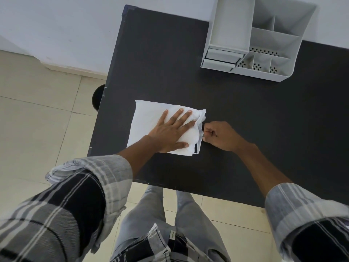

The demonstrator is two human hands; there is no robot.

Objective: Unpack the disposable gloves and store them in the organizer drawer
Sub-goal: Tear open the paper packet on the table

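A white cloth pouch (145,118) lies flat on the black table (245,114), its gathered drawstring mouth pointing right. My left hand (170,130) presses flat on the pouch with fingers spread. My right hand (220,136) is just right of the mouth, fingers pinched on the pouch's white drawstring (200,129). No gloves are visible; the pouch hides its contents. The grey plastic organizer (283,36) stands at the table's far right, with two small shut drawers (221,58) at its front left.
The organizer has several open compartments with perforated floors. The table's left and near edges lie close to the pouch. A dark round object (98,97) pokes out under the left edge. Tiled floor and my legs are below.
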